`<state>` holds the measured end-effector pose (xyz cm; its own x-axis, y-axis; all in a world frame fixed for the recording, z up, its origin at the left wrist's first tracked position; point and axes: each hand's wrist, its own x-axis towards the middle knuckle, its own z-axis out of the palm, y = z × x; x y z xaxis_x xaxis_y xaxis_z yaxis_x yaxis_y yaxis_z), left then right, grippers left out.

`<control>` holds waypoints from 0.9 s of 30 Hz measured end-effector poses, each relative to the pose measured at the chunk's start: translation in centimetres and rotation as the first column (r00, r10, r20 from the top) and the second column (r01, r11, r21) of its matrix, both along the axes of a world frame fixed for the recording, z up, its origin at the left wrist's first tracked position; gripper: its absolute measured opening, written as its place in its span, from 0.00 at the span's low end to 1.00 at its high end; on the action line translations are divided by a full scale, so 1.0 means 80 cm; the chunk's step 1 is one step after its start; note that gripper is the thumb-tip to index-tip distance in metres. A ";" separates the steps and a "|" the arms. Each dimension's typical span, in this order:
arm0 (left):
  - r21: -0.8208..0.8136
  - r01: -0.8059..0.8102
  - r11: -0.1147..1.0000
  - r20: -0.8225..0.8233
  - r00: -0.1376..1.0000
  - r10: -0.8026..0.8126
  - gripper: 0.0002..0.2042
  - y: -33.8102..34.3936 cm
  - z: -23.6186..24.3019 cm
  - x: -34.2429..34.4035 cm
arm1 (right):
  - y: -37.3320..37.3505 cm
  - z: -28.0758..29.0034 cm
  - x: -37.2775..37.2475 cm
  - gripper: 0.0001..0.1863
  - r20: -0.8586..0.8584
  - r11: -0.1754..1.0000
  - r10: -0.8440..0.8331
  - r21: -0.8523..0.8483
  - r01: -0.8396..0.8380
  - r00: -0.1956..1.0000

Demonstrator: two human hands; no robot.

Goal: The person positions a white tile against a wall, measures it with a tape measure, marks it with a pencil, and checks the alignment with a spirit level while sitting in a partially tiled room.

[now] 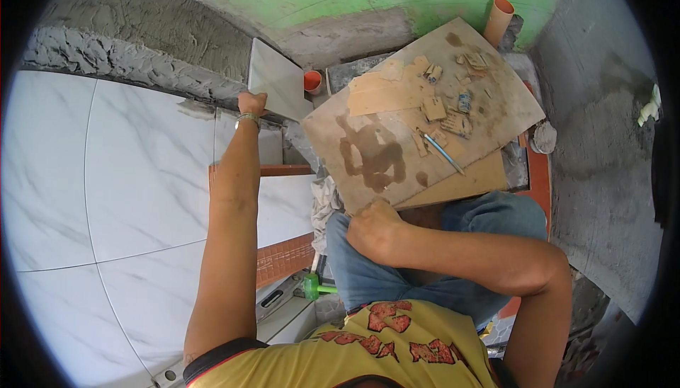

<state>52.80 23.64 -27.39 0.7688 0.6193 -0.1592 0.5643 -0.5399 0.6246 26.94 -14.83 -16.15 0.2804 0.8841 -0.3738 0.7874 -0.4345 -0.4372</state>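
Observation:
At the end of my outstretched left arm, my left hand (pixel 253 103) is closed on the lower left edge of a white marbled tile piece (pixel 278 80). The piece leans upright by the mortar-covered ledge (pixel 142 52). My right hand (pixel 375 231) is curled into a fist at the near corner of a large brownish slab (pixel 333 133) in front of my knees. Its fingertips are hidden, so what they grip does not show. On the slab lie a blue pencil (pixel 445 153), torn cardboard scraps (pixel 386 94) and several small crumpled bits.
White marbled tiles (pixel 149 168) cover the surface on the left. An orange pipe (pixel 499 21) stands at the back right, and a shorter orange pipe end (pixel 312 81) is beside the tile piece. A green mallet (pixel 312 287) and a grey rag (pixel 325 207) lie by my left leg.

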 end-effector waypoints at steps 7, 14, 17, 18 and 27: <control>-0.066 0.016 0.998 0.028 0.999 -0.014 0.22 -0.010 0.002 -0.002 | -0.002 0.000 0.001 0.13 0.018 1.000 0.002 -0.021 -0.002 1.000; -0.005 0.010 1.000 0.019 1.000 -0.010 0.20 0.016 -0.006 -0.001 | 0.002 0.002 -0.002 0.13 -0.002 1.000 0.005 -0.015 -0.005 1.000; -0.039 0.028 0.999 0.030 0.999 -0.027 0.18 0.005 -0.013 0.006 | -0.004 0.002 0.000 0.14 0.020 0.999 0.006 -0.036 -0.006 1.000; -0.041 0.032 0.999 0.040 0.999 -0.031 0.18 0.008 -0.014 0.005 | -0.003 0.002 0.000 0.14 0.020 0.999 0.007 -0.035 -0.006 1.000; -0.004 0.007 1.000 0.032 0.999 -0.006 0.19 0.020 -0.020 0.008 | -0.002 0.005 0.001 0.14 0.001 0.999 0.022 -0.045 -0.022 1.000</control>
<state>53.45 25.25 -29.00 0.7775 0.6137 -0.1374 0.5407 -0.5409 0.6442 26.98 -15.03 -15.79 0.2619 0.8722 -0.4131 0.7975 -0.4367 -0.4164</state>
